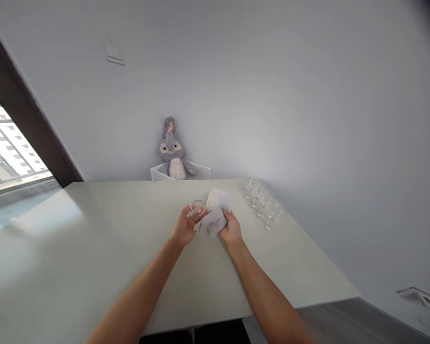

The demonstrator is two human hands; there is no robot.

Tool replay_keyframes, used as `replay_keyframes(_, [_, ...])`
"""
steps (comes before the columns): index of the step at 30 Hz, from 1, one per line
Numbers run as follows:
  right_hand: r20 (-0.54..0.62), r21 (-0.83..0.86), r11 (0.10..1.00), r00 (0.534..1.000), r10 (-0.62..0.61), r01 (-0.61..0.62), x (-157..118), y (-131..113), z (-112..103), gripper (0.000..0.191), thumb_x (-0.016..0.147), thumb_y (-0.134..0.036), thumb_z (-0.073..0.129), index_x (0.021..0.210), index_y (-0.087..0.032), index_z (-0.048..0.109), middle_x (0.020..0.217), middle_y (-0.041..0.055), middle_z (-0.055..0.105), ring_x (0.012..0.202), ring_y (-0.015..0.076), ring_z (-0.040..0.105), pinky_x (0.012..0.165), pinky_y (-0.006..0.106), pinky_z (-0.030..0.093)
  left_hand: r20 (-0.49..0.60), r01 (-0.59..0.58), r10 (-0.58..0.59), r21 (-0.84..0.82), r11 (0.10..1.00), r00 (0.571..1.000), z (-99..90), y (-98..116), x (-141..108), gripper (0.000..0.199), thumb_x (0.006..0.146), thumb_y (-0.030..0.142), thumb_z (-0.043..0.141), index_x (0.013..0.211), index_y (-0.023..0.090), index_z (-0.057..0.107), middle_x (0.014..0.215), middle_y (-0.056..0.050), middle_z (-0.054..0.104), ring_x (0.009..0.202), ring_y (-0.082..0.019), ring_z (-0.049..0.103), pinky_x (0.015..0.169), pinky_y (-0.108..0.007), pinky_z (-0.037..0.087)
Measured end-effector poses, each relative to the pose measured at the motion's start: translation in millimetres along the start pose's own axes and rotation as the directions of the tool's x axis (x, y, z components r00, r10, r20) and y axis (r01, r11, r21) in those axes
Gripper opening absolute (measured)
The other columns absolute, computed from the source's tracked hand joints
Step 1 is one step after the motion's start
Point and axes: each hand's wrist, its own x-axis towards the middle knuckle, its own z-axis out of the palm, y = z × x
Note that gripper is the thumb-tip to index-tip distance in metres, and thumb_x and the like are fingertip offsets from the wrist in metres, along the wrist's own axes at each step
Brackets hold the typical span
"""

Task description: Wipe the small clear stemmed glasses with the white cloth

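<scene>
Left hand (184,229) is closed on a glass (198,209); work looks under way, unfinished. Glass sits between thumb and fingers. Right hand (232,229) grips a cloth (217,203) just beside it, contact unclear from where I stand. Other glasses (258,193) cluster rightward on the table (111,239); done or pending, cannot tell.

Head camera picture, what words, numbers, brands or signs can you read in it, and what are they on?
None that can be read.
Glass in the left hand: no lettering can be made out.
White cloth in the right hand: none visible.
Glasses on the table: too small to tell.
Wall switch: no readable mark.
</scene>
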Motion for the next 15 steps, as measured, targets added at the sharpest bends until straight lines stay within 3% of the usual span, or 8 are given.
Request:
replay_keyframes(2, [-0.037,0.008,1.0,0.999,0.028,-0.028,2,-8,-1,0.017,0.07,-0.021,0.056,0.087,-0.021,0.053,0.078,-0.0009,0.064,0.07,0.0136,0.061,0.07,0.03,0.051,0.037,0.008,-0.009,0.029,1.0,0.999,-2.2,-7,-4,0.028,0.078,0.048,0.046,0.088,0.022,0.049,0.09,-0.004,0.063,0.103,-0.021,0.055,0.085,-0.04,0.046])
replay_keyframes(5, [-0.079,-0.037,0.995,0.993,0.089,-0.092,3,-15,-2,0.016,0.072,-0.029,0.055,0.084,-0.018,0.055,0.076,0.0018,0.064,0.071,0.0159,0.061,0.069,0.031,0.051,0.025,-0.07,0.069,0.032,0.997,0.997,-8.3,-7,-6,0.023,0.079,0.044,0.048,0.088,0.023,0.048,0.094,-0.003,0.062,0.102,-0.02,0.056,0.088,-0.041,0.044])
replay_keyframes(7, [-0.082,-0.111,0.994,0.997,0.013,-0.022,-1,-18,-1,0.019,0.071,-0.032,0.057,0.084,-0.018,0.056,0.079,0.0023,0.064,0.074,0.0167,0.061,0.071,0.032,0.051,-0.025,-0.138,0.139,0.028,0.99,0.99,-13.0,-3,-5,0.02,0.078,0.041,0.05,0.088,0.023,0.046,0.095,-0.001,0.061,0.1,-0.019,0.057,0.09,-0.04,0.042])
replay_keyframes(9, [-0.04,-0.245,0.961,0.989,-0.145,0.131,-9,-19,2,0.026,0.072,-0.036,0.058,0.091,-0.019,0.058,0.085,0.0028,0.064,0.081,0.0173,0.06,0.076,0.033,0.049,-0.093,-0.195,0.197,0.031,0.98,0.976,-17.1,1,-5,0.02,0.077,0.039,0.053,0.089,0.024,0.045,0.093,0.0,0.06,0.097,-0.018,0.058,0.09,-0.039,0.042])
replay_keyframes(12, [0.176,-0.507,0.776,0.926,-0.334,0.376,-27,-14,8,0.036,0.075,-0.041,0.054,0.105,-0.021,0.057,0.104,0.0047,0.06,0.099,0.0187,0.053,0.088,0.035,0.041,-0.16,-0.252,0.258,0.06,0.966,0.953,-20.6,2,-3,0.025,0.075,0.036,0.057,0.093,0.025,0.043,0.095,0.001,0.058,0.095,-0.016,0.059,0.089,-0.037,0.042])
replay_keyframes(13, [0.291,-0.566,0.699,0.899,-0.328,0.438,-33,-10,11,0.038,0.076,-0.041,0.053,0.108,-0.022,0.056,0.11,0.0049,0.058,0.105,0.0192,0.05,0.091,0.035,0.038,-0.161,-0.264,0.274,0.077,0.961,0.948,-21.0,1,-3,0.027,0.074,0.036,0.057,0.095,0.025,0.043,0.096,0.0,0.058,0.095,-0.016,0.058,0.088,-0.036,0.042])
replay_keyframes(15, [0.488,-0.624,0.601,0.85,-0.2,0.5,-44,0,16,0.041,0.077,-0.042,0.053,0.114,-0.023,0.054,0.116,0.0049,0.055,0.109,0.0198,0.047,0.092,0.034,0.037,-0.144,-0.282,0.297,0.111,0.953,0.944,-20.6,-3,-4,0.03,0.073,0.036,0.059,0.097,0.024,0.044,0.097,-0.001,0.058,0.094,-0.015,0.058,0.085,-0.033,0.043])
